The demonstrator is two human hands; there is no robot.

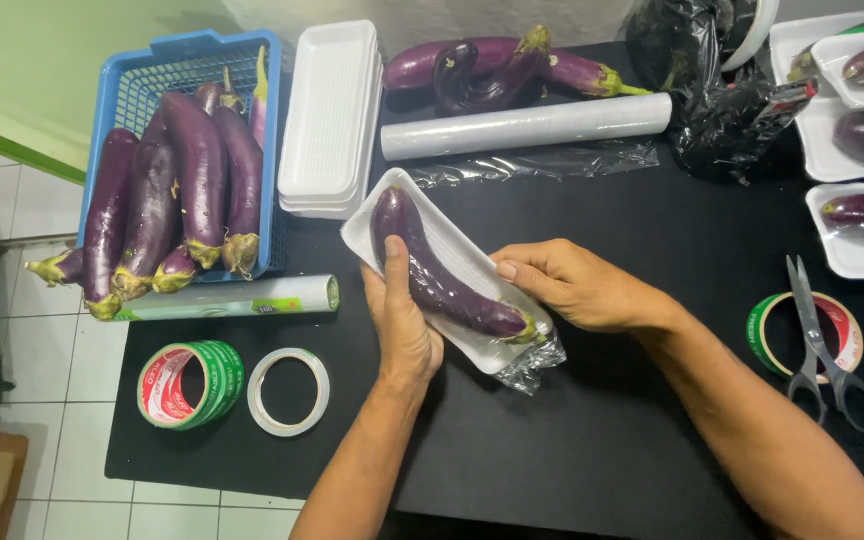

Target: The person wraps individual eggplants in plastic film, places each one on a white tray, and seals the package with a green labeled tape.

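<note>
Both forearms reach in from the near edge of the black worktop point(572, 440). Left hand point(404, 325) lies curled over the near side of a purple eggplant point(442, 280), thumb on top, gripping it and its white foam tray point(452, 245), which sits wrapped in clear film at the worktop's middle. Right hand point(572, 285) clasps the tray's right end. Left stands a blue basket point(142, 90) of eggplants; far right lie scissors point(820, 345).
</note>
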